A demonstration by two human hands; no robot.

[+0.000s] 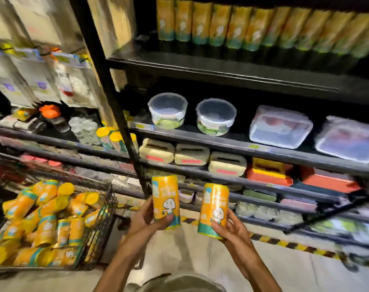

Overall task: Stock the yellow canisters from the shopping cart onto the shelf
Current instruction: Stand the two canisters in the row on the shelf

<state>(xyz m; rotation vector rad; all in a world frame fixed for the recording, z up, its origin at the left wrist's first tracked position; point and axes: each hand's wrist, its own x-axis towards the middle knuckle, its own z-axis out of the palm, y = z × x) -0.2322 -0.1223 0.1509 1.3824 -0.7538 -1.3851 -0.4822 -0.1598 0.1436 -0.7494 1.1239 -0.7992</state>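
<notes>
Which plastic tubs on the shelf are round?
The two left tubs are round with green inside; the two right ones are flat rectangles.

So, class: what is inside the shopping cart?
The shopping cart holds a heap of yellow canisters lying jumbled; whatever lies beneath the top layers is covered.

glossy yellow canisters (166, 202), wire-metal cart (99, 232), clear plastic tubs (167, 110)

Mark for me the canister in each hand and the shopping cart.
Left-hand canister (165, 199), head view: middle of its yellow label.
Right-hand canister (214, 209), head view: middle of its yellow label.
Shopping cart (102, 224), head view: its right wire wall.
</notes>
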